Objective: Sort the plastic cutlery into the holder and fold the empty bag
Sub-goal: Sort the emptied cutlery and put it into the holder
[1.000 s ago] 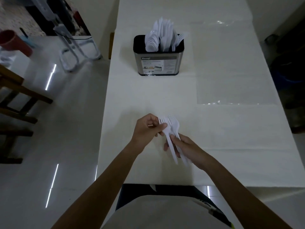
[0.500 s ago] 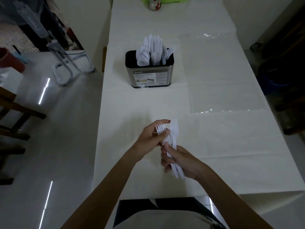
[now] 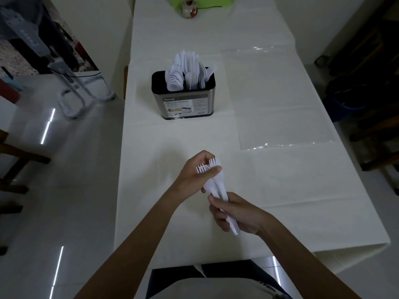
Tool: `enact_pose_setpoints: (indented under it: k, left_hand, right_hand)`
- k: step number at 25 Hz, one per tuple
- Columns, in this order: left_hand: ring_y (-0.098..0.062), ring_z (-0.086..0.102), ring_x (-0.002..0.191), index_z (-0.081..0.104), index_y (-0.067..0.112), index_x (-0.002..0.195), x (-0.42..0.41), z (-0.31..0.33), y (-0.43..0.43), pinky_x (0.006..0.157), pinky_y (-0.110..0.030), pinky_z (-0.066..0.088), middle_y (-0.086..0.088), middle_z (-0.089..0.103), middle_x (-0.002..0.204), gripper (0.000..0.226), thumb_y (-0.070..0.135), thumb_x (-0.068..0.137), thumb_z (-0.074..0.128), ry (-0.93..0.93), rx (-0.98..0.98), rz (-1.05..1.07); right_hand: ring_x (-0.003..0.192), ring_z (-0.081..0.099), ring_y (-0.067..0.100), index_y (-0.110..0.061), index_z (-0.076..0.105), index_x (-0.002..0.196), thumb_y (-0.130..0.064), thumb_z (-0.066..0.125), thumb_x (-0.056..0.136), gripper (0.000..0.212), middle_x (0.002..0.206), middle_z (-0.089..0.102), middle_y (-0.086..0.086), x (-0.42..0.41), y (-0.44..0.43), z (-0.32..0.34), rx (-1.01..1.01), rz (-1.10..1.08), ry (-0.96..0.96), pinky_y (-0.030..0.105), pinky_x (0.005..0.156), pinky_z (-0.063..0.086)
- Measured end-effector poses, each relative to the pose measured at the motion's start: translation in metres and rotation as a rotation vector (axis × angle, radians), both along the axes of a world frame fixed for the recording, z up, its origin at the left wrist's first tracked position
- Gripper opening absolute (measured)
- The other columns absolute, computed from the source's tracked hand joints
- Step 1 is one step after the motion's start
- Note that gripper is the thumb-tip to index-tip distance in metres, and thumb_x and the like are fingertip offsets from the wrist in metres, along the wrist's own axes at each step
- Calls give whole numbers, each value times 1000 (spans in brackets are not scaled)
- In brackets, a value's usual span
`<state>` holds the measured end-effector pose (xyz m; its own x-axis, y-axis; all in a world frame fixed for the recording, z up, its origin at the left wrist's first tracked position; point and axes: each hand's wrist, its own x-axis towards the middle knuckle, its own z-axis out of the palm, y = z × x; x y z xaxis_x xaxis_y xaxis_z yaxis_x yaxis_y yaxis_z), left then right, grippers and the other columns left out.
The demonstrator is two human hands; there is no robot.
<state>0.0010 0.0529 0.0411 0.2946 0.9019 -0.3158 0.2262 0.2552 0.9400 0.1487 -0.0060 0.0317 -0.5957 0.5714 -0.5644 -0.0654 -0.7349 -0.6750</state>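
A small bundle of white plastic forks is held upright above the near part of the white table. My left hand pinches the bundle near the tines, thumb across the front. My right hand grips the handles lower down. The metal cutlery holder stands farther back at centre, with white spoons, knives and forks sticking out of its black top. The empty clear plastic bag lies flat on the table to the holder's right.
A small round jar and a green object sit at the table's far end. A metal stand and wooden furniture are on the floor to the left. Dark furniture lines the right side.
The forks have been gathered into a tighter upright bundle. My right hand has slid down to the handles while my left keeps hold near the tines. The view has tilted up, showing more of the far table.
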Motion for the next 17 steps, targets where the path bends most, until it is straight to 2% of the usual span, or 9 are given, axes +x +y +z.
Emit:
enact_pose_setpoints:
  k: [2, 4, 5, 7, 10, 12, 13, 14, 17]
  left_hand:
    - [-15, 58, 63, 57, 24, 107, -2, 1, 5, 41, -24, 45, -1, 57, 84, 22, 12, 89, 62, -29, 23, -46]
    - [-10, 59, 71, 60, 34, 109, -3, 2, 9, 43, -24, 48, 10, 60, 93, 31, 11, 89, 61, -17, 71, -93]
    - [-6, 59, 73, 63, 33, 104, -3, 2, 12, 44, -23, 49, 14, 61, 95, 27, 11, 89, 61, -4, 86, -99]
    - [-4, 59, 70, 65, 24, 91, -4, 2, 18, 44, -22, 48, 14, 63, 88, 14, 11, 87, 63, 11, 95, -93]
    - [-9, 59, 65, 64, 14, 84, -4, 1, 27, 42, -22, 46, 8, 62, 78, 5, 11, 84, 68, 16, 130, -143]
    - [-8, 56, 63, 64, 13, 83, -1, 3, 27, 41, -22, 43, 4, 60, 76, 7, 13, 82, 71, 37, 119, -184]
    - [-6, 55, 63, 64, 14, 82, 1, 4, 27, 42, -21, 43, 3, 60, 76, 9, 15, 81, 72, 48, 109, -202]
    - [-6, 55, 64, 64, 15, 82, 3, 5, 27, 43, -22, 43, 3, 60, 77, 10, 16, 80, 73, 49, 105, -218]
    - [-11, 55, 66, 64, 16, 82, 8, 9, 30, 46, -25, 42, 0, 60, 77, 10, 18, 79, 73, 14, 113, -242]
  right_hand:
    - [40, 35, 8, -11, 49, 108, -25, 47, 98, 17, 54, 36, -2, 1, 1, 2, 13, -41, -10, 19, 41, 34]
    - [40, 36, 9, -9, 50, 111, -19, 47, 98, 17, 54, 40, -1, -1, 1, 3, 105, -107, -59, 20, 41, 33]
    - [41, 37, 11, -5, 49, 113, -16, 48, 97, 19, 55, 43, -1, -1, 1, 4, 164, -142, -97, 21, 42, 34]
    - [44, 43, 14, 1, 48, 113, -16, 48, 97, 23, 60, 48, 1, -1, 3, 4, 236, -170, -144, 24, 46, 40]
    - [64, 59, 14, -4, 56, 104, -25, 47, 97, 24, 70, 59, -1, 7, 12, 11, 261, -11, -227, 26, 68, 50]
    - [82, 62, 9, -16, 62, 96, -31, 46, 97, 22, 84, 67, -4, 15, 24, 20, 283, 220, -317, 23, 80, 45]
    - [87, 62, 6, -19, 65, 94, -33, 45, 97, 24, 90, 68, -9, 18, 32, 26, 287, 320, -361, 19, 80, 43]
    - [85, 61, 2, -22, 66, 92, -34, 45, 97, 25, 87, 68, -17, 20, 38, 32, 288, 384, -397, 16, 75, 41]
    - [57, 51, -6, -26, 63, 86, -30, 47, 97, 20, 60, 59, -29, 18, 48, 42, 285, 409, -432, 8, 54, 37]
